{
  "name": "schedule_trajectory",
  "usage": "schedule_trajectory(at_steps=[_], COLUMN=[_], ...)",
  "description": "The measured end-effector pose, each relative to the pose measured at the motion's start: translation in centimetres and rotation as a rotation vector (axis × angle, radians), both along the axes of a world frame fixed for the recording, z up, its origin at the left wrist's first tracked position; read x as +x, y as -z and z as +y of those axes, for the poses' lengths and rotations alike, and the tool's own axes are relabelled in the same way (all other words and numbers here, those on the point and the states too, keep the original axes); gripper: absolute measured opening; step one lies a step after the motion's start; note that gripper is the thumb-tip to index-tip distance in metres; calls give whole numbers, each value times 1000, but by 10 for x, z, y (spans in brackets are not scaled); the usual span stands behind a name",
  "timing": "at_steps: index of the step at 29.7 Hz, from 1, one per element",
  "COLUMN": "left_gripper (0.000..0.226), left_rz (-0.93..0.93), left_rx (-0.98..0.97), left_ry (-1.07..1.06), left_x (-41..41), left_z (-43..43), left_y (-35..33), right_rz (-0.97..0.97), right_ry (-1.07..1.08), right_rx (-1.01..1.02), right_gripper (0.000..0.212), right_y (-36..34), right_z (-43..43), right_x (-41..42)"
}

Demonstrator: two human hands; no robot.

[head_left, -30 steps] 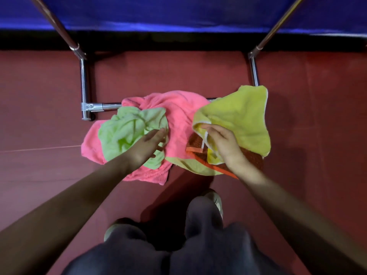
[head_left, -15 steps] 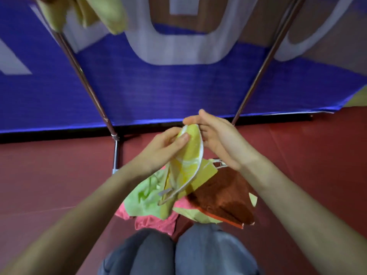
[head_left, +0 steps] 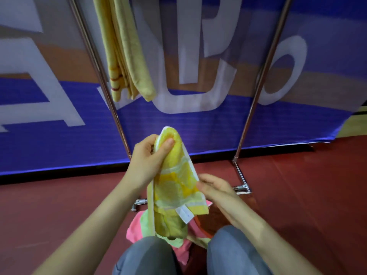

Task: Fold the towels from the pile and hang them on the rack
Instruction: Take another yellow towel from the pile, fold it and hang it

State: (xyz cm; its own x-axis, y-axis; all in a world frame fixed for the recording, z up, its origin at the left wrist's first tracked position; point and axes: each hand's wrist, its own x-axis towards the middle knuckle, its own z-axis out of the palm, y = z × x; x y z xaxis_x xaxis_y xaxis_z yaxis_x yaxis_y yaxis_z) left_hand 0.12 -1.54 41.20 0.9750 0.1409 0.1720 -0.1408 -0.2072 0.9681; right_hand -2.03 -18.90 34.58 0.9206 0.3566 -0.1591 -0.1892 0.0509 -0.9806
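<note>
Pinching the top corner of yellow towel (head_left: 176, 185) in left grip (head_left: 147, 161), with thumb pressed on the front of the cloth and fingers curled behind; clamped on it. Holding it raised in front of rack (head_left: 99, 76), hanging long and half gathered, with white hem down both sides and white label (head_left: 184, 213) near the lower right corner. Touching the towel's right edge with right grip (head_left: 216, 191), lower than the left, with fingers loosely bent; cannot tell whether pinching the hem or only resting against it. Dangling the towel's lower end over pile (head_left: 178, 253); cannot tell whether touching it. Seeing that pile on red floor (head_left: 297, 195) between grey-trousered knees (head_left: 234, 253), with pink towel (head_left: 135, 231) and light green towel (head_left: 144, 221) at its left side. Seeing folded tan towel (head_left: 127, 52) with red stripes near its end, hanging down from out of view at top, just beside the rack's left upright and well apart from both grips. Seeing two chrome uprights slanting down to the floor, with base joint (head_left: 243, 188) just behind the right grip and another at the pile's left. Seeing blue banner (head_left: 198, 126) with big white letters behind the rack, reaching down to the floor.
</note>
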Motion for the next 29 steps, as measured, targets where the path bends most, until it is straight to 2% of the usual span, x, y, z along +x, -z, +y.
schedule_trajectory(at_steps=[3, 4, 5, 7, 8, 9, 11, 14, 15, 17, 20, 24, 29], left_gripper=[22, 22, 22, 16, 10, 5, 16, 33, 35, 26, 26, 24, 4], left_rz=[5, 8, 22, 71, 103, 134, 207, 259, 252, 201, 123, 129, 54], left_rx=[-10, -19, -26, -37, -52, -70, -94, -15, 12, 105, 264, 185, 87], left_ry=[-10, -3, 9, 55, 95, 149, 273, 444, 477, 481, 479, 616, 502], left_x=[-14, -17, -21, -28, -33, -40, -49, -56, -58, -60, -64, -71, -77], left_z=[0, 1, 3, 9, 12, 13, 16, 12, 9, 0, -10, -26, -40], left_y=[-11, -14, -16, -18, -20, -25, -25, -31, -35, -41, -47, -48, -54], right_rz=[-71, -92, -111, -125, -134, -155, -195, -290, -329, -364, -348, -354, -360], right_ry=[39, 58, 74, 66, 66, 67, 57, -33, -86, -169, -208, -272, -206], right_rx=[-70, -74, -69, -57, -57, -68, -84, -183, -257, -356, -347, -363, -283], right_gripper=[77, 78, 63, 18, 12, 14, 19, 21, 21, 19, 11, 11, 16], right_y=[-10, -14, -18, -28, -36, -47, -64, -95, -106, -118, -134, -156, -163], right_z=[5, 4, 2, -4, -7, -12, -15, -17, -17, -16, -20, -21, -27], right_x=[-14, -16, -17, -15, -15, -17, -13, -9, -9, -10, -11, -16, -25])
